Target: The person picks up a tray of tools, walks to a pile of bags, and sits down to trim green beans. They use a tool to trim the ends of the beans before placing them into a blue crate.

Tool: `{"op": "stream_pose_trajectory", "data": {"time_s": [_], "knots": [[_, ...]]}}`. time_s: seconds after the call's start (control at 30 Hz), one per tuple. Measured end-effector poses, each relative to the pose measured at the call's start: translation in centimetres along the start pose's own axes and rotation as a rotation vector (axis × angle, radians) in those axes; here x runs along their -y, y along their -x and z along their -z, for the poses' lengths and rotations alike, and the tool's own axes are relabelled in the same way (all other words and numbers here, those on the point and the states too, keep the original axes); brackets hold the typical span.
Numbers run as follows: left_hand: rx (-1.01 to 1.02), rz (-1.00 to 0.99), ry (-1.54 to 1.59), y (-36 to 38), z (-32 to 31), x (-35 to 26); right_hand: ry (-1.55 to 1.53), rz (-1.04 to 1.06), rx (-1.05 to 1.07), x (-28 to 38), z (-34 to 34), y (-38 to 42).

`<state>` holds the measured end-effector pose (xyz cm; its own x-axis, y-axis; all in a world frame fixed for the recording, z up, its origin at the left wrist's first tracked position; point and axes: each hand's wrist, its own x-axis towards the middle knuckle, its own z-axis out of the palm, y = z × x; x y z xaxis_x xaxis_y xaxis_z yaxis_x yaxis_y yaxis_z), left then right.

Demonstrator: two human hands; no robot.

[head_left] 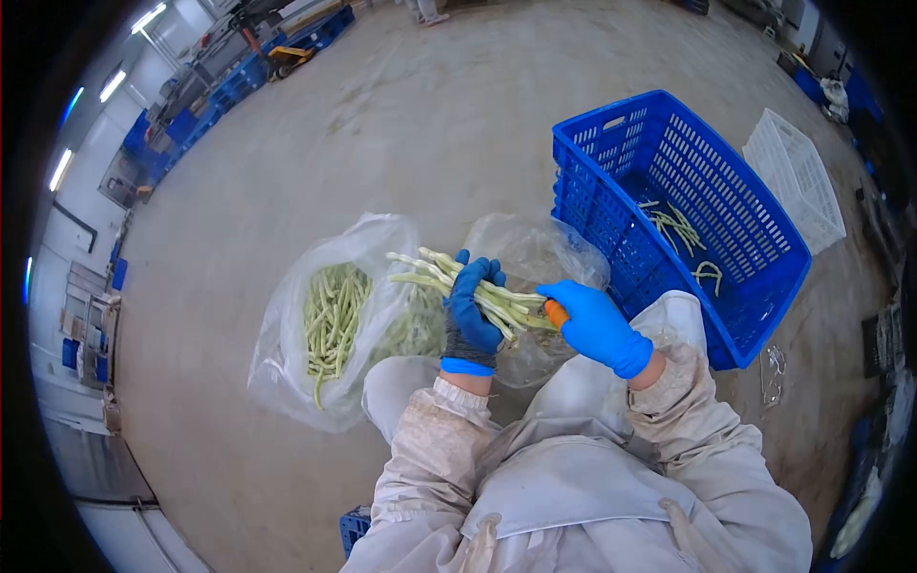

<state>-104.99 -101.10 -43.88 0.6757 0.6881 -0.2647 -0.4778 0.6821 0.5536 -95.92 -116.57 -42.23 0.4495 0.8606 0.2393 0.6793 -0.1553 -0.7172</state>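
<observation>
My left hand (474,307), in a dark blue glove, is closed around a bunch of long green beans (430,269). The beans stick out past both sides of the fist. My right hand (594,325), in a bright blue glove, grips an orange handle (556,313) at the right ends of the beans; the tool's working end cannot be made out. A clear plastic bag (277,353) full of green beans (334,320) stands open on the floor left of my hands. Another clear bag (506,234) lies behind and below the bunch.
A blue crate (611,191) on the right has several beans (676,227) on its bottom. Behind it stands a white crate (793,172). A blue plastic piece (353,527) shows beside my seat. Pallets and a yellow pallet jack (287,59) are far left; a person's legs (427,11) show at the top.
</observation>
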Motion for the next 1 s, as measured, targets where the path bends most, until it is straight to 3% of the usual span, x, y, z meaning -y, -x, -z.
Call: {"op": "stream_pose_trajectory", "data": {"time_s": [0.2, 0.3, 0.37, 0.53, 0.6, 0.63, 0.7, 0.73, 0.8, 0.83, 0.9, 0.93, 1.0], "knots": [[0.035, -0.06, -0.07, 0.4, -0.2, 0.1, 0.058, -0.025, -0.101, -0.3, -1.0, -0.1], [0.013, -0.044, -0.019, 0.3, -0.3, 0.1, -0.068, -0.053, -0.18, -0.1, -0.5, -0.4], [0.047, 0.053, 0.109, 0.2, -0.2, -0.1, -0.716, -0.309, -0.038, 0.2, 0.8, -0.6], [0.192, 0.177, 0.133, 0.6, -0.3, -0.7, -0.875, -0.264, -0.048, -1.8, 2.7, -0.8], [0.371, 0.32, 0.19, 0.6, -0.2, -1.0, -1.574, -0.068, 0.212, -2.8, 3.1, -0.4], [0.31, 0.348, 0.234, 0.9, -0.8, -1.1, -1.573, -0.069, 0.214, -3.0, 3.3, -0.6], [0.35, 0.34, 0.21, 0.9, -0.6, -1.3, -0.965, -0.243, -0.028, -3.1, 3.6, -0.8], [0.392, 0.334, 0.185, 0.9, -0.5, -1.3, -0.968, -0.246, -0.031, -4.2, 3.0, -0.5], [0.328, 0.299, 0.115, 1.1, -0.4, -1.2, 0.468, 0.3, -0.126, -5.5, 1.9, -0.4], [0.265, 0.259, 0.051, 1.0, -0.5, -1.2, 0.47, 0.303, -0.129, -4.8, 1.9, -0.4], [0.245, 0.21, -0.002, 0.6, -0.5, -0.9, -0.508, -0.092, 0.046, -1.8, 2.0, -0.3], [0.219, 0.176, -0.061, 0.8, -0.2, -0.6, -0.513, -0.1, 0.049, 0.1, 2.4, -0.3], [0.211, 0.17, -0.083, 0.9, -0.1, -0.2, -0.306, -0.204, 0.304, 3.1, 3.1, -0.4]]}}
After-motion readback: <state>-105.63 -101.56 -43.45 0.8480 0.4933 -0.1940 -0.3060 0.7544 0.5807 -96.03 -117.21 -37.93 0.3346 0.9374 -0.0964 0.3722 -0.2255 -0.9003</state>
